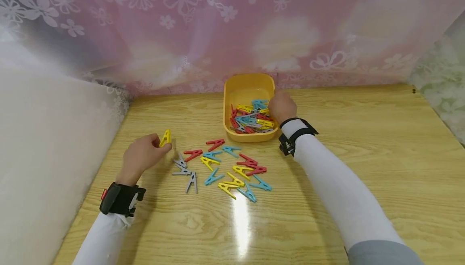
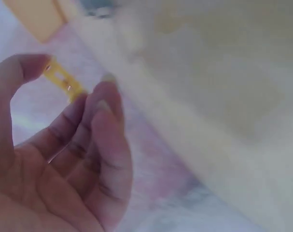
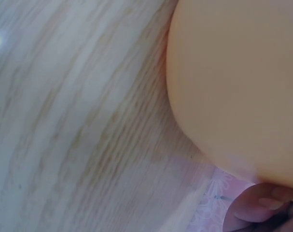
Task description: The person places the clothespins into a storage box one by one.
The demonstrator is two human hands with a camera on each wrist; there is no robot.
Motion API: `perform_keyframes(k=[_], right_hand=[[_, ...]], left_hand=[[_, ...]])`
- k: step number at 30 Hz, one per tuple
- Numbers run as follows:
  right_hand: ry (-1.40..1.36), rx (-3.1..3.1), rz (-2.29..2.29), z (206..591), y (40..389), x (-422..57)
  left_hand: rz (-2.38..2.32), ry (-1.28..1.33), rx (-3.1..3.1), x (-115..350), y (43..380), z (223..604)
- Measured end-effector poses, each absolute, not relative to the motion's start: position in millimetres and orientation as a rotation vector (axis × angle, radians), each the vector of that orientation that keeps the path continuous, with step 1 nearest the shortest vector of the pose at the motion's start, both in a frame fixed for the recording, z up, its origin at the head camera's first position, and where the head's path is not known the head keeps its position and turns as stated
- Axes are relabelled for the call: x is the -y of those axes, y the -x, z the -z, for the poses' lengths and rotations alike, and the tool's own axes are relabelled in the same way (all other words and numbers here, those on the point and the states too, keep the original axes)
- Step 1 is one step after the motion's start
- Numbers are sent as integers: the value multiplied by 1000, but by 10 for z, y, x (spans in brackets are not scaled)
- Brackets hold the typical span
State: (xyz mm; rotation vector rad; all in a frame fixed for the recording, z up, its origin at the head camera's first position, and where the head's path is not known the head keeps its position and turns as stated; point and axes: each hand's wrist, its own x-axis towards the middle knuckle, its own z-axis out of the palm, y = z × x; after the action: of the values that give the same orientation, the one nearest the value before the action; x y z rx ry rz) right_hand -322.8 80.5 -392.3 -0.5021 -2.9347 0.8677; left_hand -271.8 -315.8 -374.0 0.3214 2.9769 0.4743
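My left hand (image 1: 142,156) pinches a yellow clothespin (image 1: 165,137) between thumb and fingertips, above the left part of the table. In the left wrist view the same clothespin (image 2: 64,79) spans the thumb and fingertips. My right hand (image 1: 282,106) is at the right rim of a yellow plastic basin (image 1: 229,91), its fingertips hidden at the inner side. The right wrist view shows the basin's outer wall (image 3: 233,87) and bent fingers (image 3: 252,205) by its rim; what they hold cannot be made out. Clothespins (image 1: 250,121) in red, blue, yellow and grey fill the basin's near half.
Grey clothespins (image 1: 183,171) lie nearest my left hand. Several red, blue and yellow clothespins (image 1: 232,172) are scattered on the wooden table (image 1: 203,232) before the basin. A pink flowered cloth (image 1: 203,34) hangs behind the table, with a white covering (image 1: 43,135) at the left.
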Motion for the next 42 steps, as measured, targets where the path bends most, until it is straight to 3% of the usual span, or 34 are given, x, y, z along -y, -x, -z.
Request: perform_keyframes(k=[11,19,33,42], right_hand=[[504,2953,-842,3919,3228,-748],[507,2955,-875,3917,3238,-678],[496,2964,-850,3902,3253,-689],[509,2964,-823,3906,3230,-801]], left_hand=[[-562,-653,-2998,2068,2989,3358],[-453,-687,-2967,1554,3170,3443],[-532,-578,-2968,1803,3179,3534],[-513,-640,-2814,2358,3092,3584]])
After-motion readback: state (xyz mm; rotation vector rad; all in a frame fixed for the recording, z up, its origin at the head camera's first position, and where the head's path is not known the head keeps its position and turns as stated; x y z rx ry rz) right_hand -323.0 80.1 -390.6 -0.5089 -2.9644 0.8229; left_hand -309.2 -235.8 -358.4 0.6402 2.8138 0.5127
